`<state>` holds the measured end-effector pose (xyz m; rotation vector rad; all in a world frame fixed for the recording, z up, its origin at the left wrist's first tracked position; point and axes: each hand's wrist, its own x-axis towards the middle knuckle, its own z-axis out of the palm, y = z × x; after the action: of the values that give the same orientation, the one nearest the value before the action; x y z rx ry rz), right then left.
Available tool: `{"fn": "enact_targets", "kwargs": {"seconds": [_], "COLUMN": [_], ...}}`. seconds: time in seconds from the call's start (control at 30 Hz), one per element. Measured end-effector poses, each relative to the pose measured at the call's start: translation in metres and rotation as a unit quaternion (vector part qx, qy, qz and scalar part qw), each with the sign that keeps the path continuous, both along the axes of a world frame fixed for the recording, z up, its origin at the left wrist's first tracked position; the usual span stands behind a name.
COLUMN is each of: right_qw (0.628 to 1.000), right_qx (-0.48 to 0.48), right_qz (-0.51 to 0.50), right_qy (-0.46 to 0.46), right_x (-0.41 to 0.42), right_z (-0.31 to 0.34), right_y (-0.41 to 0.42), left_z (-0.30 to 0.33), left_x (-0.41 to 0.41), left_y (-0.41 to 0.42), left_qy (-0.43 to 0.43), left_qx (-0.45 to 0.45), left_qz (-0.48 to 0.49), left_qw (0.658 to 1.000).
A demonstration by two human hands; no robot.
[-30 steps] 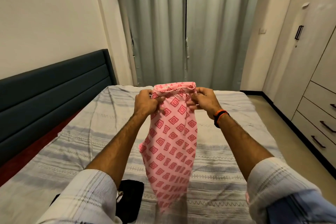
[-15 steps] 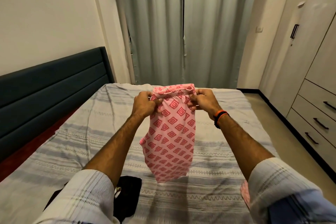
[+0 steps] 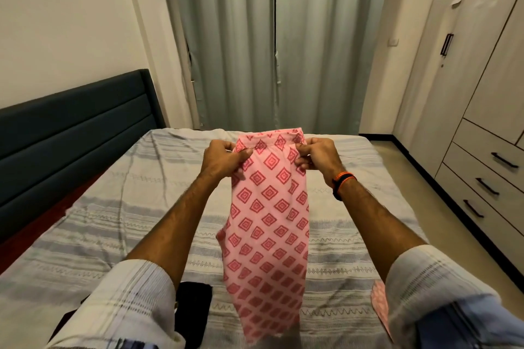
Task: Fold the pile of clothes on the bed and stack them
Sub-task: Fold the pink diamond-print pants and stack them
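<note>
Here the pink garment (image 3: 268,224), printed with red diamonds, hangs in the air above the bed (image 3: 107,224), held up by its top band at the middle of the view. The left hand (image 3: 222,160) pinches the band's left end, thumb laid across the cloth and fingers curled behind it. The right hand (image 3: 317,154) pinches the right end the same way, fingers folded over the edge; an orange and black wristband (image 3: 341,183) sits on that wrist. Between the two hands the band is stretched fairly flat, and the cloth falls long and narrow toward the near edge, where its lower end is blurred. Both forearms reach out from rolled light checked sleeves. The bed wears a grey and white striped cover. On it, near left and partly behind the left sleeve, lies a black item (image 3: 195,312); near right, a strip of another pink patterned cloth (image 3: 378,302) peeks out beside the right sleeve. A dark padded headboard (image 3: 71,127) runs along the left, grey curtains (image 3: 272,37) hang at the far end, and a wardrobe with drawers (image 3: 493,173) stands on the right.
</note>
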<state>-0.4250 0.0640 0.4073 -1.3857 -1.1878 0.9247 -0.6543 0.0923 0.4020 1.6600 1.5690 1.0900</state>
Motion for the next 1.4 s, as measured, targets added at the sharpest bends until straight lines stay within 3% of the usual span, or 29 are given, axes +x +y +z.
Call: {"fn": "enact_targets", "kwargs": {"seconds": [0.13,0.3,0.53,0.7,0.87,1.07,1.4], "right_qw": [0.999,0.999,0.990,0.991,0.998,0.991,0.970], "right_qx": [-0.033,0.044,0.141,0.126,0.048,-0.126,-0.237], "right_qz": [0.002,0.007,0.030,0.039,0.040,0.029,0.053], "right_qy": [-0.037,-0.016,0.001,0.010,0.030,0.019,0.012], "right_x": [0.000,0.012,0.007,0.008,0.000,-0.011,-0.028], "right_z": [-0.008,0.006,0.041,0.019,-0.056,-0.173,-0.243], "right_y": [0.029,0.077,0.064,0.036,-0.025,-0.105,-0.215], "left_z": [-0.006,0.015,0.039,0.012,-0.062,-0.176,-0.256], "left_x": [0.006,0.012,0.017,0.010,-0.007,-0.031,-0.041], "left_y": [0.029,0.060,0.060,0.033,-0.020,-0.092,-0.205], "left_qy": [0.024,0.003,-0.047,-0.053,-0.032,0.043,0.103], "left_qx": [-0.022,0.066,0.152,0.158,0.090,-0.037,-0.188], "left_qz": [0.013,0.036,0.012,-0.001,-0.027,-0.061,-0.090], "left_qw": [0.999,0.997,0.987,0.986,0.995,0.997,0.973]}}
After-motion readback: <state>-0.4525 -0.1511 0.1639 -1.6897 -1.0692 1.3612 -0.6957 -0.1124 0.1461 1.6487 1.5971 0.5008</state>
